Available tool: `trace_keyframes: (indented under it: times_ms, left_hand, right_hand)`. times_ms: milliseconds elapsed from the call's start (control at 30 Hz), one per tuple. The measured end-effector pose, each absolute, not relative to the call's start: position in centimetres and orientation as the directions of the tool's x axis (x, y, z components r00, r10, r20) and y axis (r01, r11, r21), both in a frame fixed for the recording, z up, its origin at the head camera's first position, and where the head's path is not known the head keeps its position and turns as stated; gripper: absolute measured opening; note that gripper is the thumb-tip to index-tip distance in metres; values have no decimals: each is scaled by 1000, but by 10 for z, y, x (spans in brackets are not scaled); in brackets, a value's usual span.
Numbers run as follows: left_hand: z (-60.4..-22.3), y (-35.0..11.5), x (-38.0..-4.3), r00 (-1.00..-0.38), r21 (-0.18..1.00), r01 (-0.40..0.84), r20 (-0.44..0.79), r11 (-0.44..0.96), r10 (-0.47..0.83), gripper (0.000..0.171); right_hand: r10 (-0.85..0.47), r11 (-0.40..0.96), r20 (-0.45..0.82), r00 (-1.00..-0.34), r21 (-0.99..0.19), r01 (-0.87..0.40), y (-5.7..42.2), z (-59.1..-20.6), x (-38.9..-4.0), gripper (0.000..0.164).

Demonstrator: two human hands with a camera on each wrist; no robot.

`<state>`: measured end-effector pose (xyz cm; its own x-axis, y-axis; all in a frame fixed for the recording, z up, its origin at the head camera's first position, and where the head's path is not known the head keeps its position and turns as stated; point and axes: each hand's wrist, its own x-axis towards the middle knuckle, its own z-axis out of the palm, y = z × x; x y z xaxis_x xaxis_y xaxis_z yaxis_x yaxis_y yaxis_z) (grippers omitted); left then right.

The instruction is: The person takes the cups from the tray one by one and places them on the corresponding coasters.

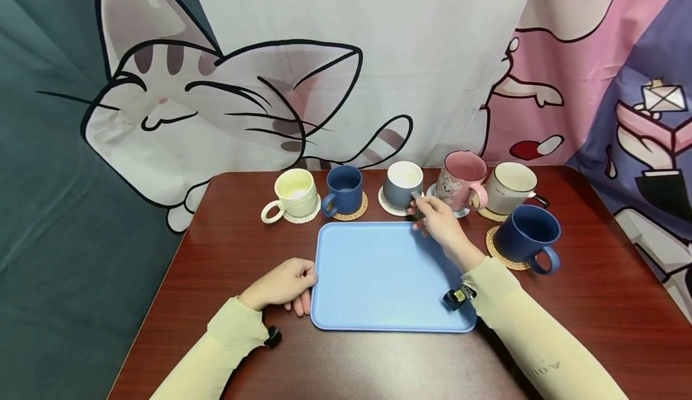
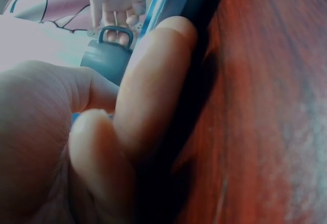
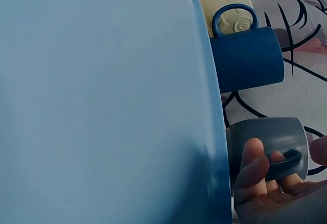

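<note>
My right hand [image 1: 440, 223] holds the handle of a grey mug [image 1: 400, 191] with a white inside, its fingers curled through the loop in the right wrist view. That mug stands upright over a white coaster [image 1: 386, 205] at the far edge of a light blue tray [image 1: 386, 280]. At the tray's left side, my left hand [image 1: 283, 283] grips the rim, thumb above and fingers low by the table. Left of the grey mug is a blue mug [image 1: 345, 187] on a woven coaster; to its right stands a pink mug [image 1: 464, 175] with a printed figure.
A pale yellow mug [image 1: 297, 193] stands at the far left. On the right are a cream mug [image 1: 510, 190] with a dark handle and a larger navy mug [image 1: 524, 232], both on woven coasters. A cartoon cloth [image 1: 432, 57] hangs behind the brown table [image 1: 346, 367].
</note>
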<state>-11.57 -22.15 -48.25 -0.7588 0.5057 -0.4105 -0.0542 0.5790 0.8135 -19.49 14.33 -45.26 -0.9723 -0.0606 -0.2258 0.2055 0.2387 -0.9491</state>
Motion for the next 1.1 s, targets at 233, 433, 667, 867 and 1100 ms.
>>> trace_keyframes:
  times_ms: [233,433,667,867,1100]
  left_hand:
    - [-483,-225,-115,-758,819,-70,-415,570,503,29]
    - [-484,-226,-115,-759,820,-70,-413,567,503,29]
    - [-482,-225,-115,-758,817,-68,-415,573,503,31]
    - [-478,-224,-112,-778,800,-61,-413,597,474,31]
    - [-472,-223,-113,-845,745,36,-333,666,418,30]
  right_hand:
    - [-53,329,-167,-985,-934,141,146,-452,-185,44]
    - [-54,352,-134,-990,-930,107,150,-452,-178,46]
    - [-45,420,-84,-995,-906,57,158,-454,-166,45]
    - [-73,531,-7,-997,-847,-33,165,-452,-151,43]
    - [-112,581,52,-992,-807,-108,182,-444,-135,40]
